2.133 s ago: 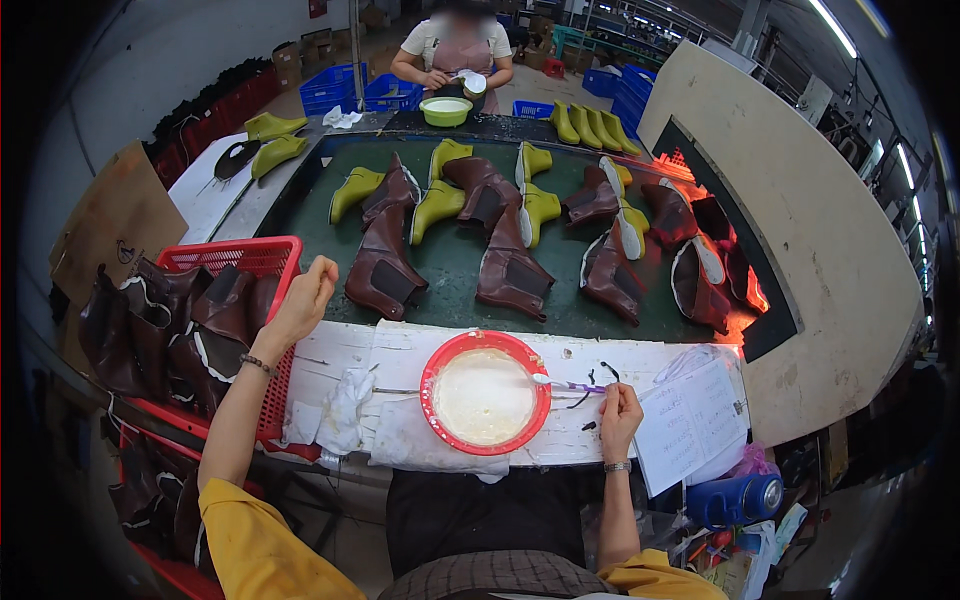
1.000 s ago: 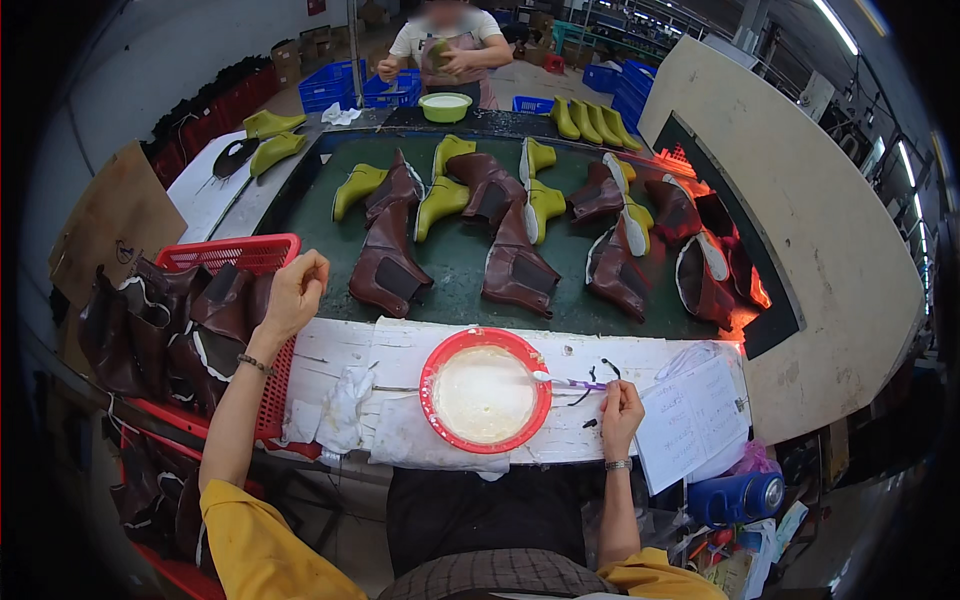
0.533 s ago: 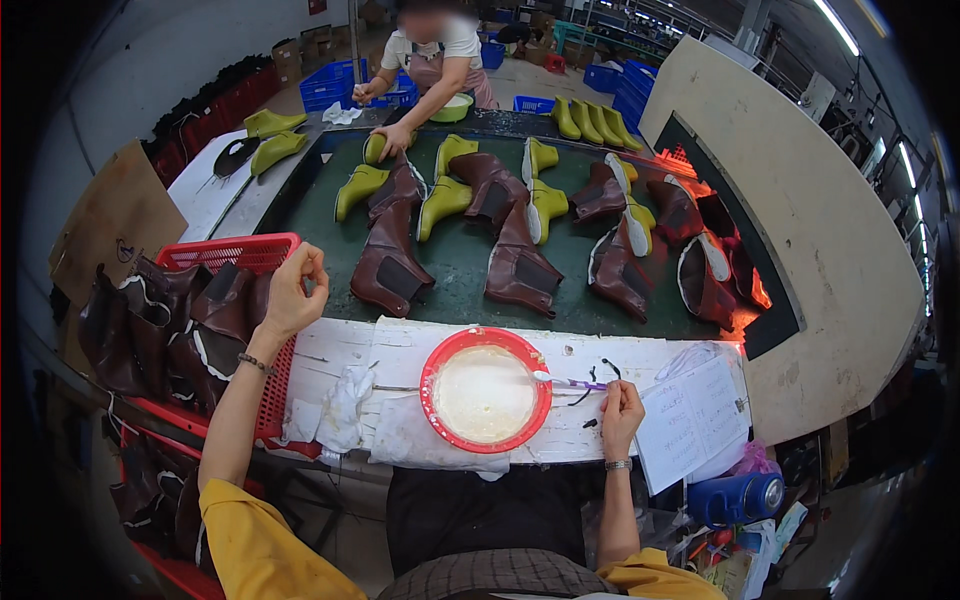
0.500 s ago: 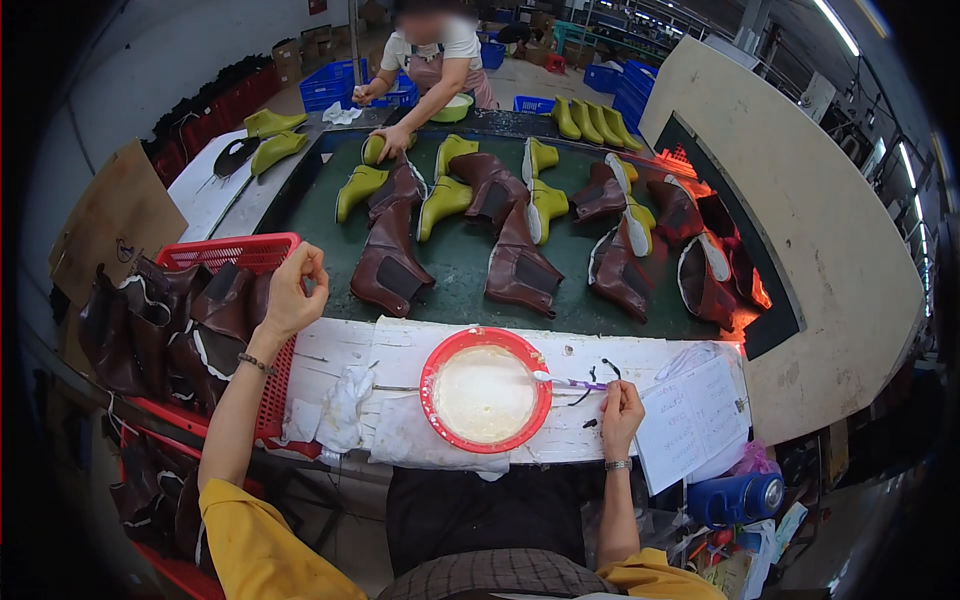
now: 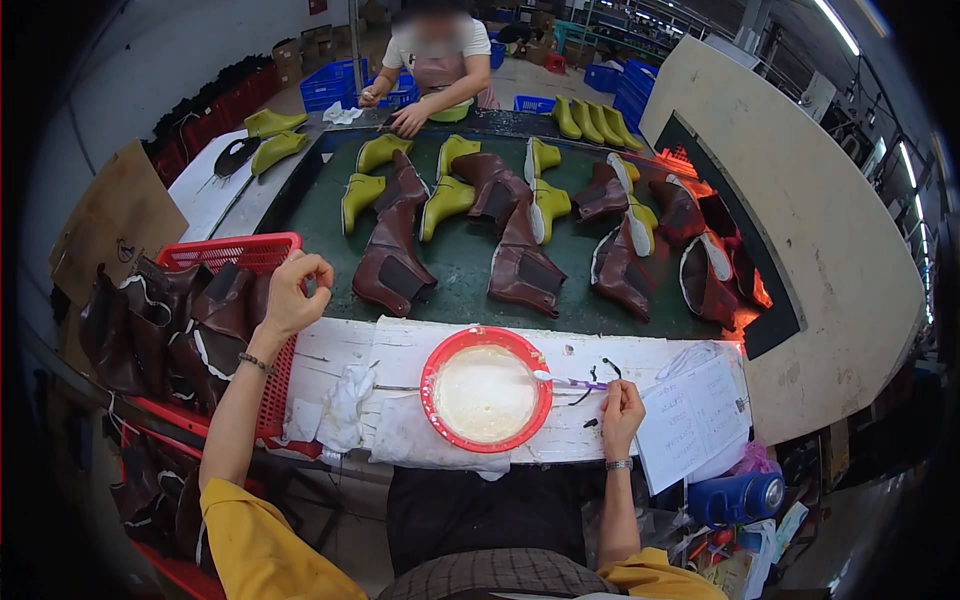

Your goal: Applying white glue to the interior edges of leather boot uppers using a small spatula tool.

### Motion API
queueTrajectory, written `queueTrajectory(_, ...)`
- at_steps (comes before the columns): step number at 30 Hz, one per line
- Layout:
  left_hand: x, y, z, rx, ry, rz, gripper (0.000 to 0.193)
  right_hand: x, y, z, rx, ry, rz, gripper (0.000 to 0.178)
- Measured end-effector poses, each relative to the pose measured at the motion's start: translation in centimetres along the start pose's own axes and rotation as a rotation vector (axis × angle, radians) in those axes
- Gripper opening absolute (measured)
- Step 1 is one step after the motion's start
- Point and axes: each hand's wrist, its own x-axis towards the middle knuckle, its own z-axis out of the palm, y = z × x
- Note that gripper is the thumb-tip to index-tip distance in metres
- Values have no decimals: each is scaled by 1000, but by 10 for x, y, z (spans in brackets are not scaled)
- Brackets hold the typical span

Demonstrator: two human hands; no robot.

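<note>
- Your red basket (image 5: 285, 395) is unchanged, heaped with brown boots (image 5: 220, 300).
- Your left hand (image 5: 296, 293) hangs over the basket's right side much as it did a second ago. Its fingers curl inward into a loose ring, and you show nothing held in it; I cannot tell whether the tips touch.
- The newest change is across from you: a green foot form (image 5: 383, 152) lies by itself at the far left of the green surface (image 5: 460, 285), where a co-worker was touching it half a second ago.
- The nearest boot (image 5: 392, 262) and the others in the rows sit slightly farther right than two seconds ago, so the surface seems to be carrying them slowly.
- The co-worker's hand (image 5: 409, 121) is now off the form, at the far edge.
- Your red bowl (image 5: 428, 405) of white paste stays on the white tabletop (image 5: 335, 345), in front of you.
- Your brush (image 5: 578, 383) keeps its white tip at the bowl's right rim.
- Your right hand (image 5: 622, 410) pinches the purple handle's end, unmoved; your own work looks paused.
</note>
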Motion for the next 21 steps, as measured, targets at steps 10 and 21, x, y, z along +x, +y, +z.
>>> queueTrajectory(10, 0, -5, -1, -3, -41, 29, 9, 0, -3, 0, -16, 0, 13, 19)
queueTrajectory(21, -3, -17, 3, 94, -62, -146, 16, 0, -2, 0, -12, -3, 8, 19)
